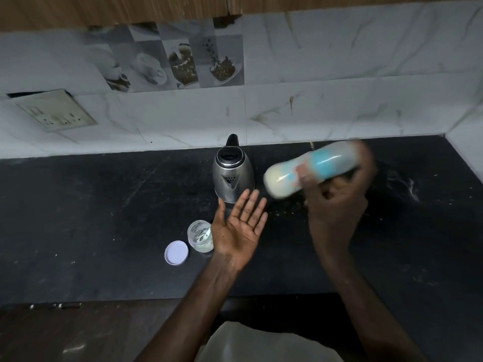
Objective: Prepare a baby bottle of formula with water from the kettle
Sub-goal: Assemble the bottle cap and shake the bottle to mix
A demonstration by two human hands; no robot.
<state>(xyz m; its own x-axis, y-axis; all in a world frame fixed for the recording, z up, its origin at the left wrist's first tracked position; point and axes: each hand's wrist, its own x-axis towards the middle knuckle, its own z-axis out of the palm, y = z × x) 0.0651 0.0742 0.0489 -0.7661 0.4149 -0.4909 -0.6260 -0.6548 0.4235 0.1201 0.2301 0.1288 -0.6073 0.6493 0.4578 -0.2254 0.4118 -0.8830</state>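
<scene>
one bottle gripped in right hand; left hand flat, palm up.

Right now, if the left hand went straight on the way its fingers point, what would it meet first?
Probably the kettle, just beyond the left hand; the bottle in the right hand hangs close too, but depth is unclear.

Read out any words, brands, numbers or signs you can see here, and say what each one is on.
No readable text anywhere in this view.
baby bottle: blue markings, motion-blurred, unreadable.
kettle: no label visible.
lid: plain.
switch plate: too small to read any marks.
wall tiles: pictures of cups only, no words.
</scene>
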